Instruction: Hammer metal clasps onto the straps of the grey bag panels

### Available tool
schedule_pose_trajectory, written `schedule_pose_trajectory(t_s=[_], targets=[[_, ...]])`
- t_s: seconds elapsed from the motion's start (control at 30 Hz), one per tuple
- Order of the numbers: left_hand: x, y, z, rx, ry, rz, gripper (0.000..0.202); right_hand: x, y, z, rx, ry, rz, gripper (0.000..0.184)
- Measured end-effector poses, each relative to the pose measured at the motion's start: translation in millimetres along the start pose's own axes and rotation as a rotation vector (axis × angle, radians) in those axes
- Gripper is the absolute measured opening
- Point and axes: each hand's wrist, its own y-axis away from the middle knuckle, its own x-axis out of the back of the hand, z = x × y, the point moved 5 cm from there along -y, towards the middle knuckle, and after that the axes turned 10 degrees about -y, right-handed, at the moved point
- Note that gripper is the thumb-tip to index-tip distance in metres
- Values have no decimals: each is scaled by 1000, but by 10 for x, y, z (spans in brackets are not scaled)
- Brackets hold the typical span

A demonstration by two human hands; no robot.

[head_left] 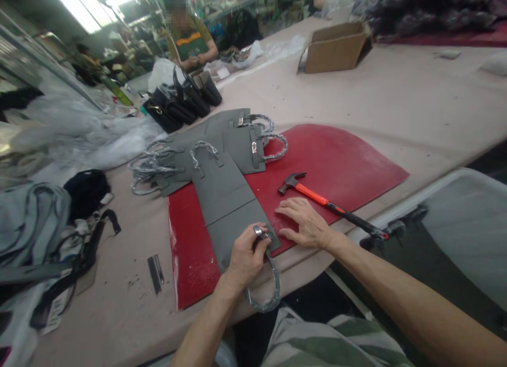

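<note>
A long grey bag panel lies across a red mat, with plastic-wrapped handles at both ends. At its near end my left hand is closed, thumb and finger pinched on a small metal piece against the panel. A shiny silver band shows at the index finger. The near wrapped handle hangs over the table edge. My right hand rests open on the mat to the right, fingers apart and holding nothing. Just beyond it lies a claw hammer with an orange and black handle.
More grey bag panels with wrapped handles are stacked behind. Black handbags, a cardboard box and a co-worker are farther back. Dark strips and grey material lie left. A white bin stands right.
</note>
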Motion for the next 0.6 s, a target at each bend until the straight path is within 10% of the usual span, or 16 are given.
schedule_pose_trajectory(t_s=[0.6], targets=[[-53, 17, -4, 174, 20, 58, 19, 22, -9, 8, 30, -5, -21, 38]])
